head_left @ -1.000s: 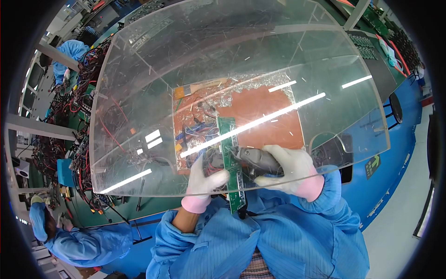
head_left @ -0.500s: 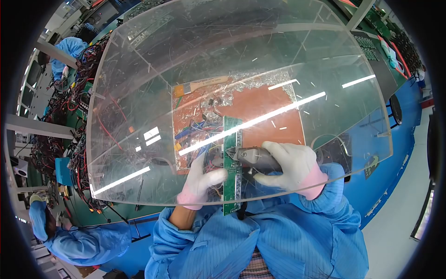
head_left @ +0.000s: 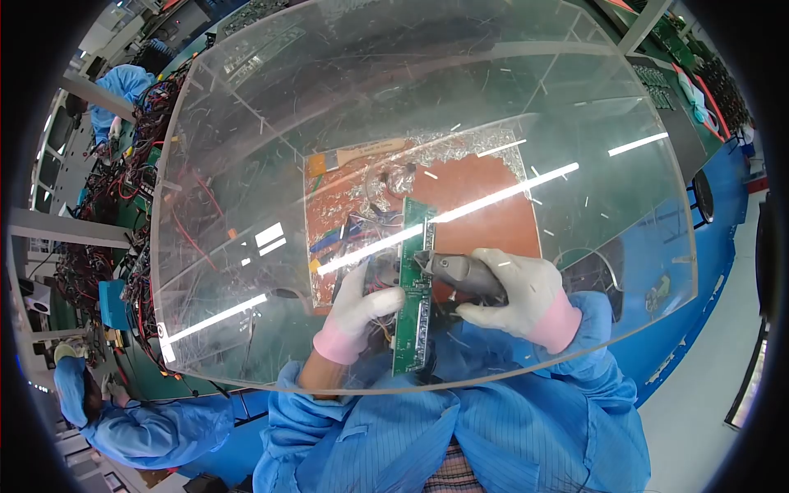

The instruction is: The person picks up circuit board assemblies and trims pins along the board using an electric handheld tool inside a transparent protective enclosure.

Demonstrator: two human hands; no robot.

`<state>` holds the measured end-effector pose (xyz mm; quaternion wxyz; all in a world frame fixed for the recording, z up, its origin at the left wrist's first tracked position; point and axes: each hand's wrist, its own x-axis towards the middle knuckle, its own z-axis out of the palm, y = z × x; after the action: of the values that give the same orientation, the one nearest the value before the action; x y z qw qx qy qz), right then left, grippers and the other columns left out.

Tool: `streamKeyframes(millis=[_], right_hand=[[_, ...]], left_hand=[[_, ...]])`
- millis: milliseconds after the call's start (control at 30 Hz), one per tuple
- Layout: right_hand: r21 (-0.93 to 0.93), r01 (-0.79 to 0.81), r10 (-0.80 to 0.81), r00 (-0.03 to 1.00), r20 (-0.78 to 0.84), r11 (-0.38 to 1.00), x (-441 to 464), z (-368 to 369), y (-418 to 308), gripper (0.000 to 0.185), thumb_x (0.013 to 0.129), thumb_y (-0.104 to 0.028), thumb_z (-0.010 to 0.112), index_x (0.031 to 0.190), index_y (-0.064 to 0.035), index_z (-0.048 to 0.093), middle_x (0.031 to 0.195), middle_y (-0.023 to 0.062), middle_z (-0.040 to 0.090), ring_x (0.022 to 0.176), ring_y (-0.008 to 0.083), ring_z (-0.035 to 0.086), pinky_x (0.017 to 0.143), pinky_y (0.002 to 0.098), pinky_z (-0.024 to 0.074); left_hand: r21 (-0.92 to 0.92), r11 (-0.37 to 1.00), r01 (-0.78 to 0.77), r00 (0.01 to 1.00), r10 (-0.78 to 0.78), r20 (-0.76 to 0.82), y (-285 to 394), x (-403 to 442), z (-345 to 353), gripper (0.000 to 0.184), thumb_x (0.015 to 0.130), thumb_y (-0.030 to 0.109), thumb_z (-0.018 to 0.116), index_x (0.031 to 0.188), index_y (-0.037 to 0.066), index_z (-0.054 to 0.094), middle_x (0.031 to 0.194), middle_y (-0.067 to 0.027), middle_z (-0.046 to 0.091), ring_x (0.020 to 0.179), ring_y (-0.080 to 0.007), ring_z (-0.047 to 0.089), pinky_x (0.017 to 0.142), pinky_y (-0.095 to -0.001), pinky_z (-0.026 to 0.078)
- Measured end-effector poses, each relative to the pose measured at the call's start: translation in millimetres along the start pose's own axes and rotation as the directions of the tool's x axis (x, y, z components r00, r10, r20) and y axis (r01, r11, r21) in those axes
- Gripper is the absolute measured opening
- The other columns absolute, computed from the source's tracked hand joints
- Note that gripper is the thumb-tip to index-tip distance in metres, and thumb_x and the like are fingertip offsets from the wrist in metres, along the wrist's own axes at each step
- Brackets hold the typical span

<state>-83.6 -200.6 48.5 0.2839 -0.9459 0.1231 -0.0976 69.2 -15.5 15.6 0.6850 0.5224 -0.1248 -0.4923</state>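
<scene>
Under a clear, scratched plastic shield [head_left: 575, 205], my left hand [head_left: 359, 314], in a white glove with a pink cuff, grips a long green circuit board [head_left: 410, 329] by its left edge. Wires hang at the board's left side, partly hidden by that hand. My right hand [head_left: 526, 296], gloved the same way, is wrapped round a dark grey hand tool [head_left: 472, 278]. The tool's tip meets the upper part of the board. Beneath lies a reddish-brown mat [head_left: 485, 205] strewn with silvery clippings [head_left: 468, 145].
A wooden-handled brush [head_left: 370, 152] lies at the mat's top left. Bundles of wires [head_left: 156, 123] and a teal box [head_left: 113, 303] are on the left. Two people in blue, one at lower left [head_left: 156, 431] and one at upper left [head_left: 123, 86], are at the benches.
The board has shifted slightly right and up, and the tool's tip sits higher along it. Small bright bits appear in different places around the shield. The shield's lower edge shows lower in view.
</scene>
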Motion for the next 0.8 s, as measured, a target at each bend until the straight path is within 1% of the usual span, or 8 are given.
streamKeyframes(millis=[100,133,267,300,433,467,600,800], right_hand=[[0.086,-0.073,0.073,0.997,0.008,0.994,-1.7,-2.5,-4.3,0.057,0.064,-0.032,0.080,0.109,-0.0033,0.059,0.081,0.0114,0.067,0.065,0.0245,0.063,0.060,0.0298,0.0477],[0.087,-0.078,0.078,0.997,0.005,0.993,-2.2,-4.0,-5.8,0.057,0.064,-0.032,0.080,0.109,-0.0033,0.059,0.081,0.0114,0.067,0.065,0.0245,0.063,0.060,0.0298,0.0477],[0.205,-0.194,0.179,0.980,0.092,0.959,-6.0,-5.9,-12.3,0.058,0.066,-0.034,0.080,0.110,-0.0027,0.059,0.085,0.0130,0.068,0.069,0.0265,0.064,0.064,0.0321,0.0490],[0.205,-0.196,0.181,0.979,0.088,0.959,-6.5,-7.1,-13.7,0.058,0.066,-0.034,0.080,0.110,-0.0027,0.059,0.085,0.0130,0.068,0.069,0.0265,0.064,0.064,0.0321,0.0490],[0.226,-0.251,0.215,0.962,0.171,0.941,-7.7,-11.3,-18.4,0.051,0.073,-0.039,0.074,0.110,-0.0074,0.057,0.084,0.0112,0.068,0.072,0.0279,0.066,0.063,0.0328,0.0495],[0.226,-0.253,0.219,0.961,0.166,0.941,-8.3,-10.6,-19.0,0.051,0.073,-0.039,0.074,0.110,-0.0074,0.057,0.084,0.0112,0.068,0.072,0.0279,0.066,0.063,0.0328,0.0495],[0.233,-0.311,0.268,0.943,0.199,0.921,-8.7,-6.4,-20.0,0.061,0.068,-0.037,0.079,0.113,-0.0031,0.058,0.089,0.0134,0.067,0.073,0.0293,0.064,0.066,0.0344,0.0488],[0.303,-0.339,0.260,0.927,0.272,0.891,-7.9,-4.0,-18.8,0.062,0.067,-0.039,0.079,0.113,-0.0033,0.058,0.090,0.0133,0.067,0.073,0.0299,0.063,0.066,0.0346,0.0487]], left_hand=[[0.069,0.995,-0.073,0.996,0.077,-0.054,1.5,5.1,12.3,0.047,0.071,0.012,0.058,0.115,-0.005,0.054,0.090,-0.0102,0.066,0.072,-0.0153,0.059,0.067,-0.0253,0.047],[0.071,0.995,-0.070,0.996,0.074,-0.050,1.7,6.5,14.0,0.047,0.071,0.012,0.058,0.115,-0.005,0.054,0.090,-0.0102,0.066,0.072,-0.0153,0.059,0.067,-0.0253,0.047],[0.191,0.974,-0.124,0.978,0.152,-0.143,-5.0,5.0,16.3,0.059,0.066,0.007,0.072,0.120,-0.003,0.051,0.102,-0.0123,0.064,0.088,-0.0179,0.059,0.082,-0.0291,0.046],[0.192,0.974,-0.123,0.979,0.152,-0.139,-6.0,4.2,17.8,0.059,0.066,0.007,0.072,0.120,-0.003,0.051,0.102,-0.0123,0.064,0.088,-0.0179,0.059,0.082,-0.0291,0.046],[0.283,0.940,-0.192,0.933,0.265,-0.245,-8.5,1.9,24.7,0.060,0.064,0.008,0.073,0.119,-0.002,0.050,0.102,-0.0113,0.064,0.088,-0.0183,0.059,0.083,-0.0299,0.046],[0.284,0.939,-0.193,0.934,0.265,-0.240,-10.5,1.7,24.5,0.060,0.064,0.008,0.073,0.119,-0.002,0.050,0.102,-0.0113,0.064,0.088,-0.0183,0.059,0.083,-0.0299,0.046],[0.305,0.888,-0.343,0.878,0.418,-0.231,-21.1,4.8,19.7,0.063,0.062,0.009,0.076,0.118,-0.001,0.050,0.102,-0.0106,0.064,0.086,-0.0176,0.060,0.081,-0.0300,0.047],[0.264,0.896,-0.358,0.865,0.425,-0.268,-16.4,6.6,24.3,0.064,0.060,0.010,0.077,0.117,0.000,0.050,0.101,-0.0104,0.064,0.083,-0.0175,0.060,0.078,-0.0295,0.048]])
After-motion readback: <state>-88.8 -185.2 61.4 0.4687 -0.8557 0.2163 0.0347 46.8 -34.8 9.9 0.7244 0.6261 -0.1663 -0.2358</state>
